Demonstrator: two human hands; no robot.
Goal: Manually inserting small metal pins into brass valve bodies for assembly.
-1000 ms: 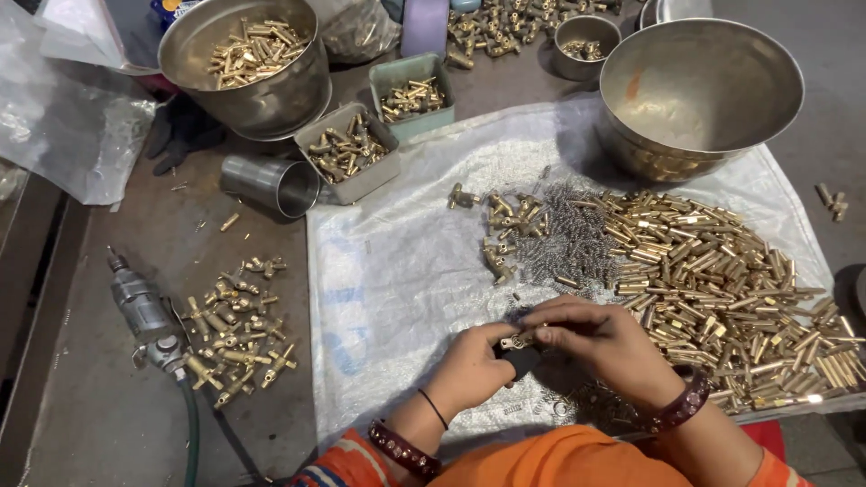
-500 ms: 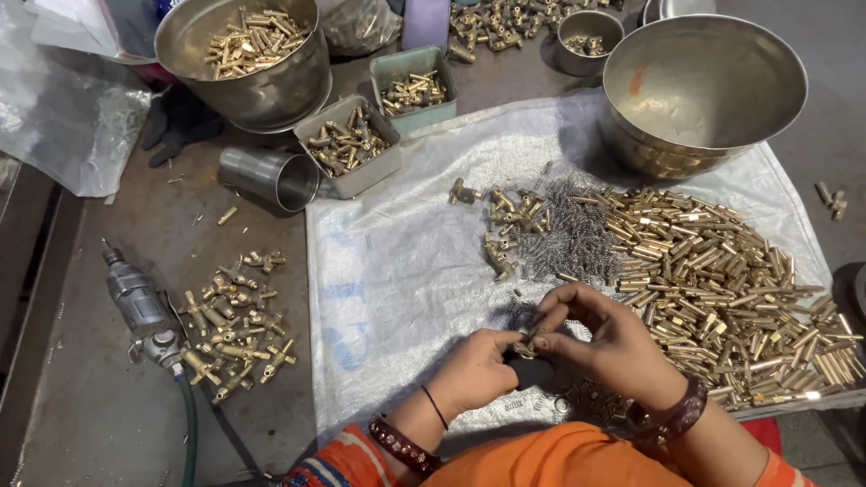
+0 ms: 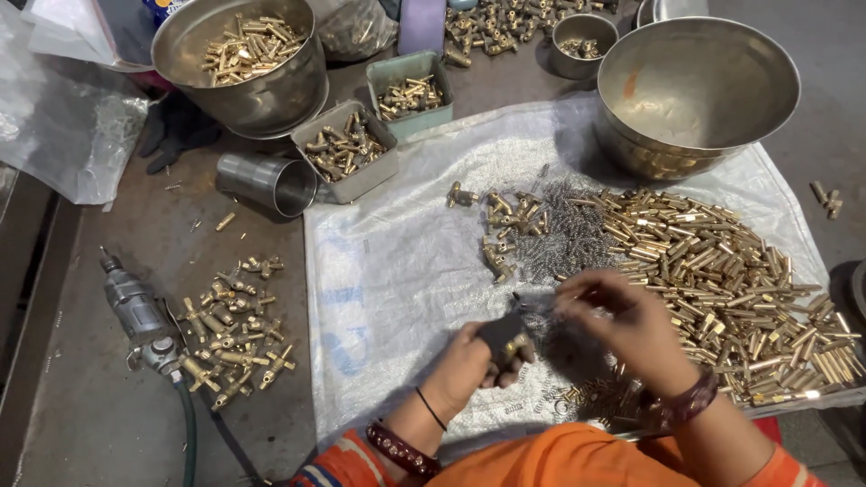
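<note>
Dark metal workbench [image 3: 108,424], white plastic sheet [image 3: 397,271] spread across. Left hand [image 3: 469,361] clamped on small brass fitting [image 3: 512,344], near centre. Right hand [image 3: 622,325] just right; fingertips [image 3: 564,302] pinched together, blurred. Heaped brass pins [image 3: 722,271] right.

I see a dark tabletop [image 3: 108,424] w/ a white plastic sheet [image 3: 406,271] spread on it. Left of sheet: loose brass fittings [image 3: 230,329], air tool w/ hose [image 3: 135,316], steel cup on its side [image 3: 266,183]. Behind sheet: two small trays [image 3: 347,149], steel bowl of brass parts [image 3: 239,63]. Big empty bowl [image 3: 699,90] sits on sheet's far-right corner.
</note>
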